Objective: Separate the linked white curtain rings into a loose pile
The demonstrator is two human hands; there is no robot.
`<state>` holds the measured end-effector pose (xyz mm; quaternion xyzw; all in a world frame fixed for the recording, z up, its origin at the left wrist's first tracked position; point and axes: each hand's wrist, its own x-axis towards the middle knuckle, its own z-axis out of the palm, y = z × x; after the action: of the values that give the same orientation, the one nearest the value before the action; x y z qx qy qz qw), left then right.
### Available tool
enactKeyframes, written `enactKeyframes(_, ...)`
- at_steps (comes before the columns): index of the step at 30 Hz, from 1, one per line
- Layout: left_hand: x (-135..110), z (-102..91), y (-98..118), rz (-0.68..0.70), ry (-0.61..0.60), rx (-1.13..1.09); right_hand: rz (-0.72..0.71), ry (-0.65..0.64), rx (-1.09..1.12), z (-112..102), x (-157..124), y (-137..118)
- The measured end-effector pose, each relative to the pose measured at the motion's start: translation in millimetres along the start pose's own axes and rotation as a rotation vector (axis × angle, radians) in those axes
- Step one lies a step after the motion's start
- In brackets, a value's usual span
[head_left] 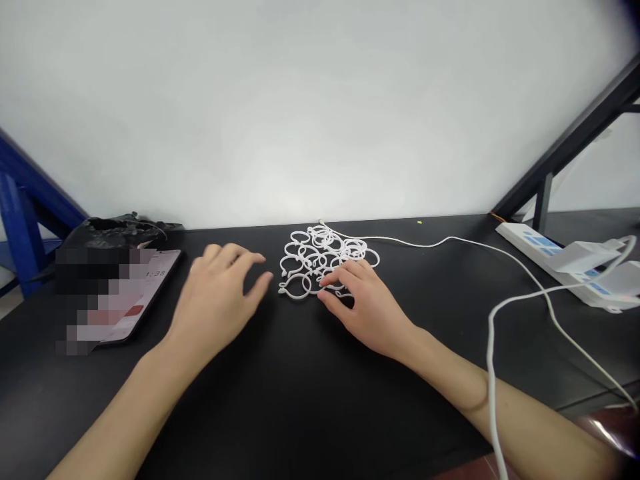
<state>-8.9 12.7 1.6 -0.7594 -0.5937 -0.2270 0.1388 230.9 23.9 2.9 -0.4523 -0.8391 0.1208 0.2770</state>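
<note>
A loose heap of white plastic rings with small eyelets, like curtain rings (327,250), lies in the middle of the black table. My right hand (367,303) is over the near right side of the heap, covering some rings. Its thumb and index fingertips are a small gap apart beside a ring, and no ring is visibly lifted. To the left of the heap is my left hand (215,290), thumb and index finger apart, holding nothing. The nearest ring (299,287) to it lies flat, a short way from its fingertips.
A phone (155,280), partly blurred, lies at the left beside a crumpled black plastic bag (120,230). A white power strip (540,250) with plugged-in chargers is at the right. White cable (493,347) crosses in front of my right forearm. A pale wall stands behind the table.
</note>
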Motion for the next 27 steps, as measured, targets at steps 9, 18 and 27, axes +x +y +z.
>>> enactKeyframes(9,-4,14.0,20,0.094,-0.192,-0.146,-0.015,0.0,0.046,0,-1,-2)
enactKeyframes(18,-1,-0.9,25,0.262,-0.18,-0.405,-0.073,-0.017,0.078,-1,-3,-1)
enactKeyframes(27,-4,0.0,27,0.253,-0.153,-0.385,-0.083,-0.1,0.143,-2,-2,-2)
